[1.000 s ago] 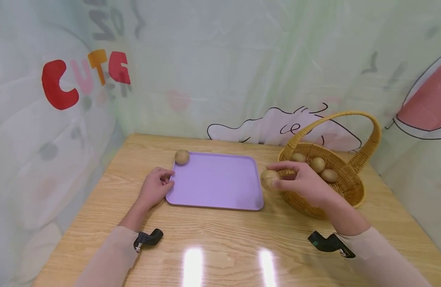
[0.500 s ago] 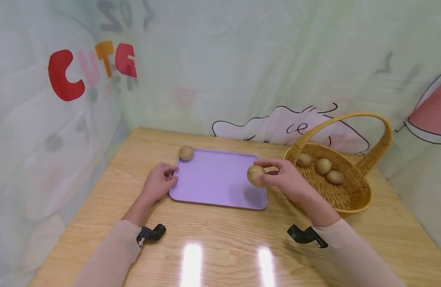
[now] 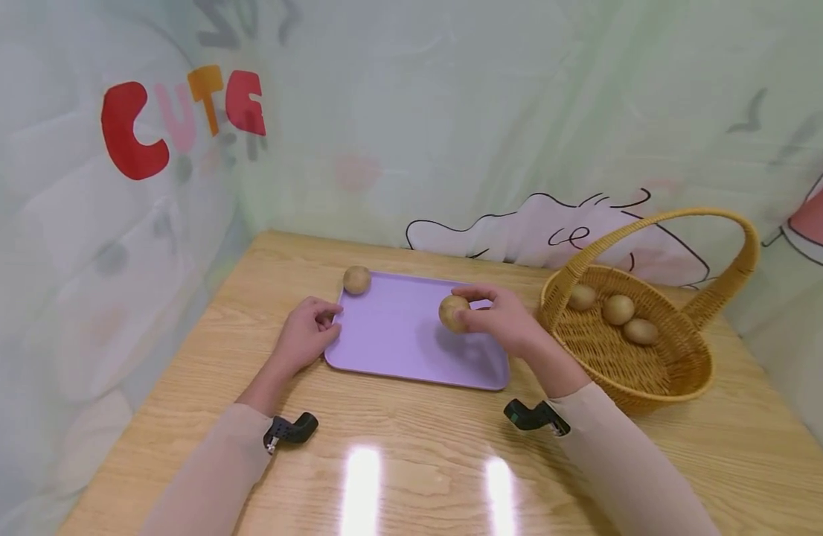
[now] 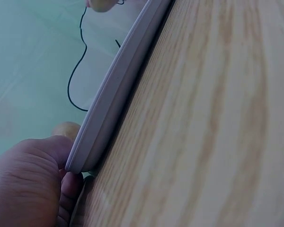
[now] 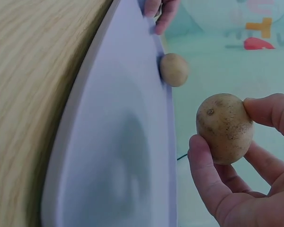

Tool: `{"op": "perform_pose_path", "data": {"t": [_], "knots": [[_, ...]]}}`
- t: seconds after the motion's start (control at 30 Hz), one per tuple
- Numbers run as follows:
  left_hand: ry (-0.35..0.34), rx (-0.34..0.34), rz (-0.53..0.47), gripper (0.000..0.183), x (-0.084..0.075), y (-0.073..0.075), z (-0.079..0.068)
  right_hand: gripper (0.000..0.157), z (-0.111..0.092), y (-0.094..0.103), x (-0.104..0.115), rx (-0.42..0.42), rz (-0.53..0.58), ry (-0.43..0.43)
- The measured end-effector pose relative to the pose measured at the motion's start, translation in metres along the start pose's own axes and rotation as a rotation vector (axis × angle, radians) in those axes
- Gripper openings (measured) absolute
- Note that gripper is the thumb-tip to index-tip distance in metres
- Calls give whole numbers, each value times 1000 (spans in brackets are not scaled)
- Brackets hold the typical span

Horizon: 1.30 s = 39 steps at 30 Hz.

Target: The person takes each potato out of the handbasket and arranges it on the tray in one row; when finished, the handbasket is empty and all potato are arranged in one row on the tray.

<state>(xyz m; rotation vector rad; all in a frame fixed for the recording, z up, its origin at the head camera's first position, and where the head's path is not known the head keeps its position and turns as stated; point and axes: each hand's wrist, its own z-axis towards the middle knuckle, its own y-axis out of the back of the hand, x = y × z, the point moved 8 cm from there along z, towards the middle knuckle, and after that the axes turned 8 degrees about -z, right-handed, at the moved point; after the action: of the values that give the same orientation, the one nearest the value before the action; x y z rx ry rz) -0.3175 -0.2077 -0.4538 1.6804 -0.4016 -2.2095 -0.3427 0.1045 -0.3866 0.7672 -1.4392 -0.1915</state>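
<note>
My right hand holds a potato between thumb and fingertips, raised over the right half of the purple tray. A shadow falls on the tray under it. At the tray's left edge my left hand pinches the rim; the left wrist view shows its thumb over the rim and a finger below. Another potato lies in the tray's far left corner, also visible beyond the held one in the right wrist view.
A wicker basket with a tall arched handle stands right of the tray, with 3 potatoes inside. The wooden table meets a printed curtain at the back and on the left.
My right hand has carried the potato leftward, from beside the basket to over the tray. The left hand keeps its place at the tray's edge; the head view has shifted slightly.
</note>
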Motion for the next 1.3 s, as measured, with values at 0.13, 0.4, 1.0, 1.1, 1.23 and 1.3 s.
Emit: {"op": "perform_pose_path", "data": {"t": [0.13,0.4,1.0,1.1,1.23,1.3], "knots": [[8,0,-2,25,1,-1,1,48,14,-11,3,-3,19,-14],[2,-12,2,25,3,1,3,48,51,-38,11,0,53,-60],[-8,-12,-23,22,5,-4,5,47,106,-79,15,-13,-10,-104],[-3,-19,-27,22,4,-3,5,49,112,-80,18,-13,-11,-100],[7,-15,-17,22,5,-1,5,49,118,-84,20,-33,0,-91],[6,-13,-12,23,6,0,5,49,119,-87,20,-50,7,-89]]}}
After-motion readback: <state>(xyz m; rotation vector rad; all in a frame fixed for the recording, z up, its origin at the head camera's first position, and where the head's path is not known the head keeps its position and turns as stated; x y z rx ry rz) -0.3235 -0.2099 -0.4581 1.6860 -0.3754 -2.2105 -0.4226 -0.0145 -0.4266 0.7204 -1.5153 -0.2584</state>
